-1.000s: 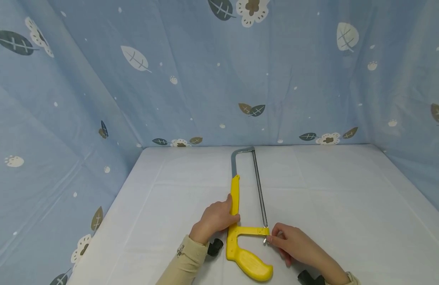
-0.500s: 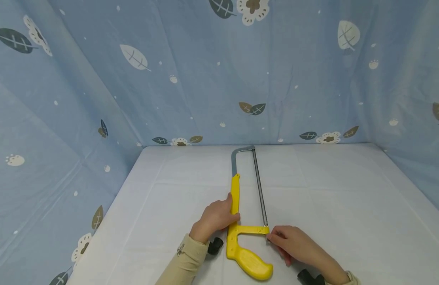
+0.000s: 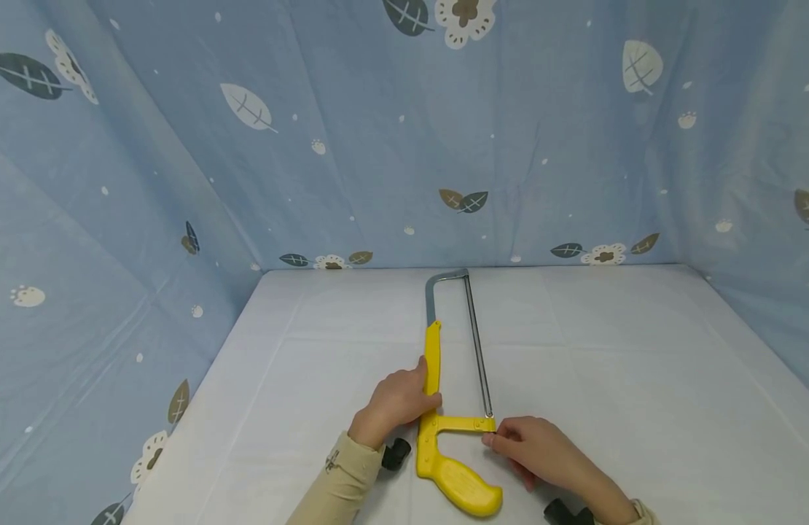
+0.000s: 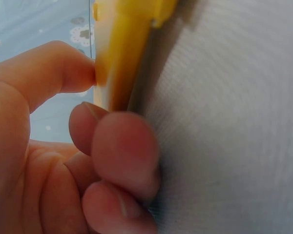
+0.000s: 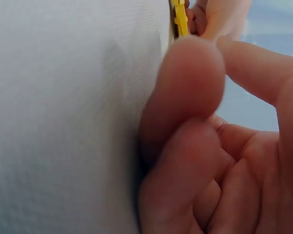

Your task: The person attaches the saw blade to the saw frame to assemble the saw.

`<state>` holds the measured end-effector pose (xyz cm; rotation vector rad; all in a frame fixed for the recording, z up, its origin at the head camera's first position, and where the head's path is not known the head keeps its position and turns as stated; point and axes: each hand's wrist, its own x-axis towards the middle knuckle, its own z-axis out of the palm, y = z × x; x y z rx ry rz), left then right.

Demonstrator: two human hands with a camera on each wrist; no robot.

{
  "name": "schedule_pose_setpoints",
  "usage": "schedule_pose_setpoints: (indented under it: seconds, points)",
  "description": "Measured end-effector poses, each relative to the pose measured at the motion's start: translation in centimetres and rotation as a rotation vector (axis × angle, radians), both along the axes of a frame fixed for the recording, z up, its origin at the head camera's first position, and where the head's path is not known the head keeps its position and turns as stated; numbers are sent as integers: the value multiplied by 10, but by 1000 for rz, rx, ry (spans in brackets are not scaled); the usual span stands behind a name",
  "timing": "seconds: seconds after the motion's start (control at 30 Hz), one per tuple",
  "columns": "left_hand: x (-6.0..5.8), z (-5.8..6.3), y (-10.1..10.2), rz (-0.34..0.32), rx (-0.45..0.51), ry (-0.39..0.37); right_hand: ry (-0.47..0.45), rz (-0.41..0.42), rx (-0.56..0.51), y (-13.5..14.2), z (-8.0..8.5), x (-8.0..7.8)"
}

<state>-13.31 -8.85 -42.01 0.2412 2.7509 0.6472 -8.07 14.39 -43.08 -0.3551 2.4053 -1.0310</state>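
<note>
A hacksaw [image 3: 432,364] with a yellow frame and handle lies flat on the white cloth, its grey bow pointing away. My left hand [image 3: 396,399] grips the yellow frame bar, thumb and fingers on either side; the left wrist view shows the yellow bar [image 4: 124,58] close up. At the near end of the blade [image 3: 478,343], my right hand [image 3: 538,448] pinches the small wing nut just below the yellow crosspiece [image 3: 466,424]. Fingertips hide that nut. In the right wrist view, the thumb and index finger [image 5: 193,78] meet, with a bit of yellow frame beyond.
White cloth [image 3: 608,379] covers the table. A blue curtain [image 3: 378,146] with leaf and flower prints hangs behind and at the sides. Black wrist-camera mounts [image 3: 396,454] sit under both wrists, close to the cloth.
The right thumb and fingertips have shifted slightly left under the crosspiece, covering the wing nut that showed a second ago. The left hand and hacksaw have stayed in place.
</note>
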Motion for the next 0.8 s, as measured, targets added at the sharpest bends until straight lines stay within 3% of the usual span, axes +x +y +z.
schedule_pose_setpoints:
  seconds: [0.2, 0.57, 0.8]
  points:
    - [0, -1, -1, 0, 11, 3, 0, 14, 0, 1, -2, -1]
    - [0, -1, -2, -14, 5, 25, -47, 26, -96, 5, 1, -3]
    - [1, 0, -1, -11, 5, 20, -55, -20, -90, 7, -4, -3]
